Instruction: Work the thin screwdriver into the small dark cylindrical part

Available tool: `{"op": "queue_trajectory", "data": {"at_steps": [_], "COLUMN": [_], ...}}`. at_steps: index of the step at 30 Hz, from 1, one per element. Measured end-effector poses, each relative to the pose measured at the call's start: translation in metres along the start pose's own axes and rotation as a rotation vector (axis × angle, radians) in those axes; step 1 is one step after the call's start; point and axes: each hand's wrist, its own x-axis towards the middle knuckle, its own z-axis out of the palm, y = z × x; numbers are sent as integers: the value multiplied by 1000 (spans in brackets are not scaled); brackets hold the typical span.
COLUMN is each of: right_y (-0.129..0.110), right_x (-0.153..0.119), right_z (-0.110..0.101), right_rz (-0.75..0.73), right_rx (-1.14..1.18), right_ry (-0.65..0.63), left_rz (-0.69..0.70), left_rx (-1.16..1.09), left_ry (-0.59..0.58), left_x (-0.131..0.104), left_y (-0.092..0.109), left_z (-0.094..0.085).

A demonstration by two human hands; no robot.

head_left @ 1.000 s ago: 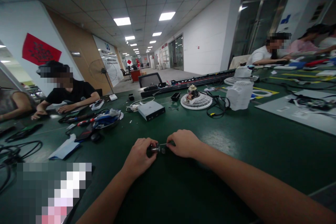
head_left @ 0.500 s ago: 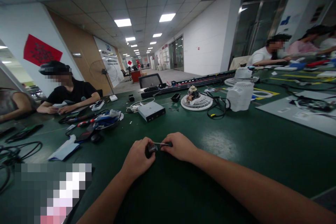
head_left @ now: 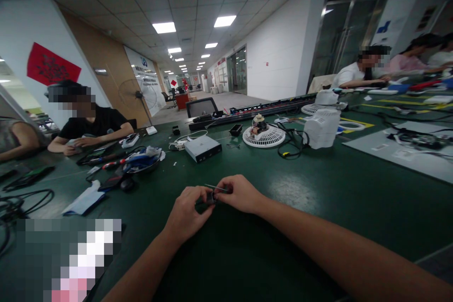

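A small dark cylindrical part [head_left: 211, 197] is held just above or on the green tabletop [head_left: 247, 255], between the person's two hands near the middle of the view; whether it touches the surface cannot be told. The left hand [head_left: 187, 210] has its thumb and fingers closed on the part. The right hand [head_left: 242, 193] pinches a thin metal rod [head_left: 212, 186], whose tip points left above the part. The right fingertips are right beside the part; contact is unclear.

Green surface stretches from the hands to a silver drive box [head_left: 202, 148], which has tiny, unreadable marks. Beyond and right of the box are a small black tray [head_left: 235, 130], a white fan grille [head_left: 264, 138] bearing a motor, a black cable [head_left: 295, 151] and a white housing [head_left: 321, 128].

Well to the right, a grey sheet [head_left: 403, 153] carries pale labels too small to read, its near edge slanting across the table. On the left lie a light blue cloth [head_left: 83, 199] and a cluttered bowl [head_left: 145, 163], with a person in black [head_left: 88, 113] beyond. Blurred characters mark the wall sign [head_left: 145, 75] and red paper [head_left: 53, 63].
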Motion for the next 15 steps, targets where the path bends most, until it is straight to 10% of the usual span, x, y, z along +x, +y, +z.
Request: {"op": "queue_trajectory", "data": {"at_steps": [15], "right_y": [3], "right_x": [1], "right_z": [3], "right_rz": [167], "right_rx": [183], "right_ry": [-125], "left_rz": [-26], "left_rx": [38], "left_ry": [63], "left_x": [2], "left_y": [6], "left_z": [-3]}}
